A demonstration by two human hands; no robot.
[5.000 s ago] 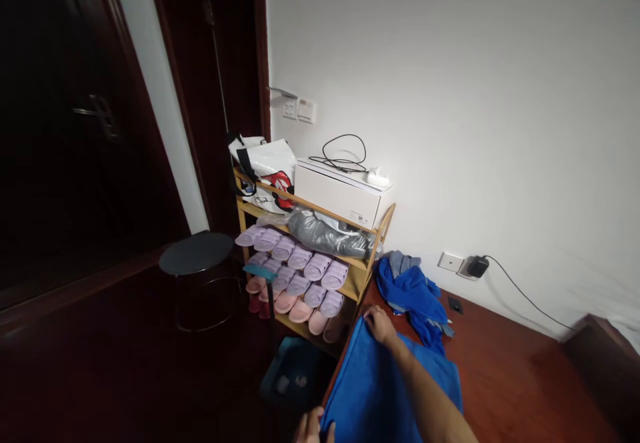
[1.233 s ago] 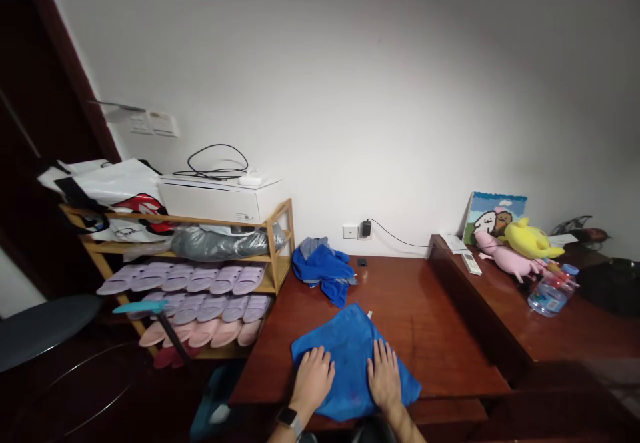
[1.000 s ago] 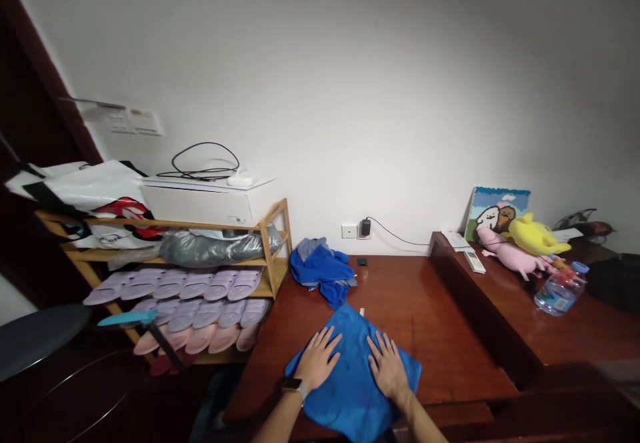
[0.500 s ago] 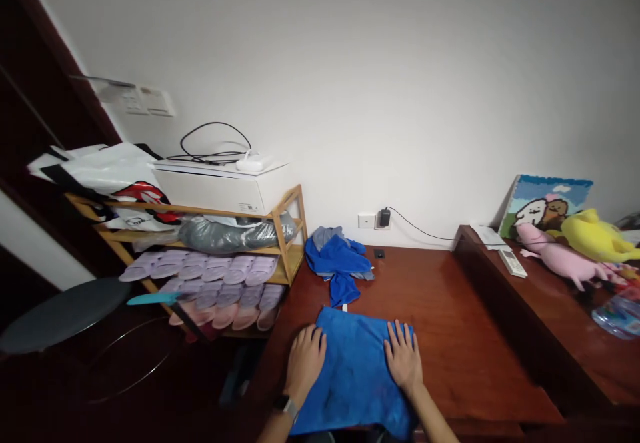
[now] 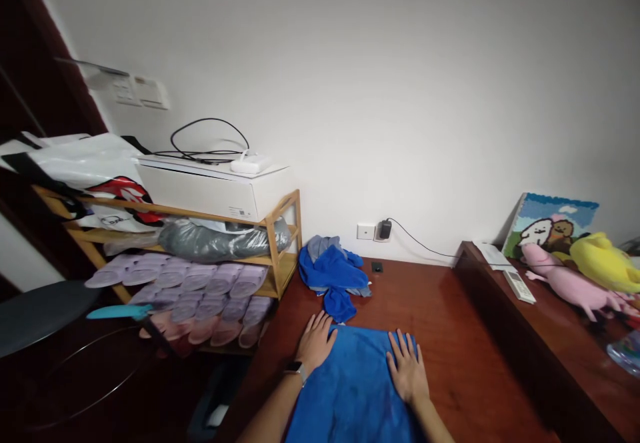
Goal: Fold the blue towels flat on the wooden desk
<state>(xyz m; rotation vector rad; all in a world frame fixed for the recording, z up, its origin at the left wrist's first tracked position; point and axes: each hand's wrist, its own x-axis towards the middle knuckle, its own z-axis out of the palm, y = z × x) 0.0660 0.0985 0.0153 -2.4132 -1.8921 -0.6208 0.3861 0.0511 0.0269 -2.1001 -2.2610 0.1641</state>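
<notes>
A blue cloth point(image 5: 355, 383) lies spread out flat on the reddish-brown wooden table point(image 5: 465, 370), its near part running out of the bottom of the view. On its far left corner rests my left hand point(image 5: 316, 344), fingers stretched out, with a watch on the wrist. My right hand point(image 5: 407, 366) lies flat on the far right edge of the cloth, fingers spread. Just beyond the cloth sits a crumpled blue and grey garment point(image 5: 333, 270), which neither hand touches.
To the left stands a wooden rack point(image 5: 273, 243) with rows of slippers point(image 5: 200, 273) and a white box point(image 5: 200, 190) on top. A raised ledge on the right carries a remote control point(image 5: 519, 286), a pink plush toy point(image 5: 565, 280) and a yellow one point(image 5: 605, 260). A plugged-in adapter point(image 5: 385, 229) is on the wall.
My left hand has slid forward along the cloth's left edge to its far corner. My right hand stays near the far right corner. The camera view has shifted slightly.
</notes>
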